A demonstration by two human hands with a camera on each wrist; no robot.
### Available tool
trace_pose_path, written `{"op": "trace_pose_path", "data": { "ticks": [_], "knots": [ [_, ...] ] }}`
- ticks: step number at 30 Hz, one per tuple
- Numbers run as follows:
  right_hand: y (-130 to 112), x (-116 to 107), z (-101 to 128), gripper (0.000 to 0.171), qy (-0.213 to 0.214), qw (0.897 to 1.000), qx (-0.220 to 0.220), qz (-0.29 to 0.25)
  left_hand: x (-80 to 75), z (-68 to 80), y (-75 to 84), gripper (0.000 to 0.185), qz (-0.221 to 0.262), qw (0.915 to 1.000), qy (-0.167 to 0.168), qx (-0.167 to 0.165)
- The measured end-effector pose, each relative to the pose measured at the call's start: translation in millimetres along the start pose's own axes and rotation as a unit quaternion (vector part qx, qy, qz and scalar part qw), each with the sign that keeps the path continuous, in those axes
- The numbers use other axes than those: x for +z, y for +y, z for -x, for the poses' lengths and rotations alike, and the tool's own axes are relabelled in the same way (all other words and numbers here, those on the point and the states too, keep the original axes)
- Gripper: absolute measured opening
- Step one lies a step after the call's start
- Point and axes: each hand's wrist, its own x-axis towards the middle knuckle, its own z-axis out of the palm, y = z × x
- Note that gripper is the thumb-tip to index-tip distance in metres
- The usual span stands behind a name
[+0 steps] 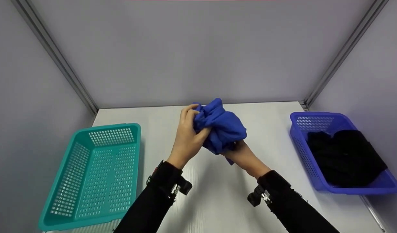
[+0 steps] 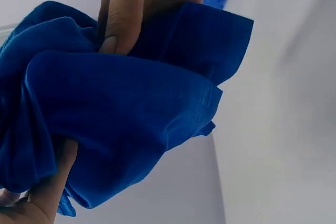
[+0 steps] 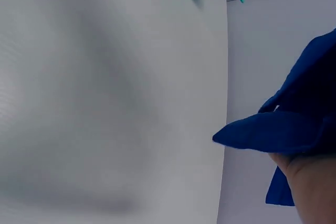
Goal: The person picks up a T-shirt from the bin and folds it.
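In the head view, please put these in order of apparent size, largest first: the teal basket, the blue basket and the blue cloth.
1. Teal basket, though it also sits nearer the camera.
2. Blue basket, which holds a black garment.
3. Blue cloth, bunched up between both hands.

- Your blue cloth (image 1: 222, 127) looks like soft, matt knit fabric, crumpled.
- The teal basket (image 1: 98, 174) and blue basket (image 1: 302, 149) are perforated, slightly glossy plastic.
- The table (image 1: 218, 200) looks smooth, matt white.

Blue cloth (image 1: 221, 127) — bunched; above table
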Motion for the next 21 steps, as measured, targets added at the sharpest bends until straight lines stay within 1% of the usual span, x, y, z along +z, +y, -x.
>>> {"op": "trace_pose_path", "data": {
  "ticks": [4, 7, 8, 10, 12, 14, 17, 19, 21],
  "knots": [
    [3.4, 2.1, 0.4, 0.053, 0.024, 0.999, -0.011, -0.044, 5.8, 8.0, -10.9, 0.029, 0.013, 0.9993, -0.027, -0.024],
    [6.6, 4.4, 0.6, 0.042, 0.047, 0.998, -0.015, -0.041, 9.6, 14.9, -19.1, 0.034, 0.016, 0.9985, -0.040, -0.035],
    [8.0, 5.1, 1.0, 0.038, 0.055, 0.998, -0.013, -0.032, 10.8, 17.5, -21.7, 0.036, 0.016, 0.9980, -0.046, -0.040],
    [11.1, 6.5, 2.2, 0.036, 0.070, 0.997, -0.011, -0.011, 12.6, 22.5, -26.5, 0.040, 0.022, 0.9965, -0.061, -0.054],
    [14.7, 7.5, 3.5, 0.033, 0.082, 0.996, -0.010, 0.018, 13.5, 27.4, -30.7, 0.044, 0.031, 0.9936, -0.077, -0.077],
    [19.4, 7.7, 4.6, 0.029, 0.089, 0.995, -0.009, 0.047, 13.4, 32.4, -35.0, 0.047, 0.049, 0.9884, -0.094, -0.108],
    [27.2, 6.0, 5.7, 0.017, 0.091, 0.992, -0.008, 0.090, 11.7, 40.0, -41.5, 0.047, 0.081, 0.9787, -0.113, -0.152],
    [34.4, 3.0, 6.3, 0.014, 0.089, 0.991, -0.003, 0.104, 9.8, 44.8, -46.8, 0.044, 0.096, 0.9741, -0.113, -0.171],
    [41.4, -2.0, 7.8, 0.018, 0.090, 0.989, 0.001, 0.114, 7.4, 48.5, -52.4, 0.038, 0.092, 0.9738, -0.100, -0.182]
  ]
}}
